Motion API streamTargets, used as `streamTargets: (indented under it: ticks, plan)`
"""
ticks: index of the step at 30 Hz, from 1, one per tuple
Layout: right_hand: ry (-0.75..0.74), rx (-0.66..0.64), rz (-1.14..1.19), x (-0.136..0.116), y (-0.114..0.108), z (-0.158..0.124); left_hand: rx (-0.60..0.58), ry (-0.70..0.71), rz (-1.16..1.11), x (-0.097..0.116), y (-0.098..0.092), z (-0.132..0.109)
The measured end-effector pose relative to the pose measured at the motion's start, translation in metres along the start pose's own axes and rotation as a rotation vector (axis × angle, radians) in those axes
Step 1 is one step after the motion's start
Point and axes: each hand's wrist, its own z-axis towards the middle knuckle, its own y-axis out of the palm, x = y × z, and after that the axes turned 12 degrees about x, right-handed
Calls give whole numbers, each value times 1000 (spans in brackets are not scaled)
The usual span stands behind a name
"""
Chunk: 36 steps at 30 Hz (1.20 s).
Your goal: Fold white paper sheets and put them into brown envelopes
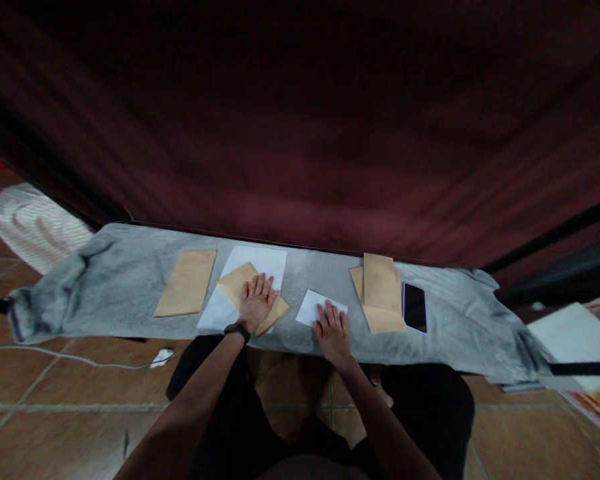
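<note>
My left hand, with a dark band on its wrist, lies spread on a brown envelope. That envelope rests askew over white sheets. Flat on a small folded white paper is my right hand, fingers slightly apart. Another brown envelope lies to the left. Several brown envelopes overlap to the right of my right hand, beside a phone with a dark screen and a light purple edge.
A grey cloth covers the long narrow surface. Behind it hangs a dark red curtain. A white cable runs over the tiled floor at left. A pale board is at the far right.
</note>
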Motion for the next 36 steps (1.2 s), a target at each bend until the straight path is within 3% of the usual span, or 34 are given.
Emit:
streamTargets:
  ticks: [4,11,14,18,21,24,29,36]
  plan:
    - [33,11,11,-5,-1,2,13,-119,26,-13,-3,0]
    - [30,44,76,-38,3,22,107,-204,11,12,0,-7]
    - [83,38,31,-28,7,19,78,-150,-17,12,0,-6]
    - [79,22,14,-5,7,10,125,-153,-33,8,-4,-4]
    - [109,34,35,-3,2,15,143,-114,-75,11,-10,-12]
    - [203,31,111,-20,-4,28,135,-55,-114,18,-16,-33]
    - [370,-270,315,-68,-3,47,135,9,-172,23,-15,-75]
    - [524,-369,302,-104,14,61,178,-78,-228,25,-10,-81]
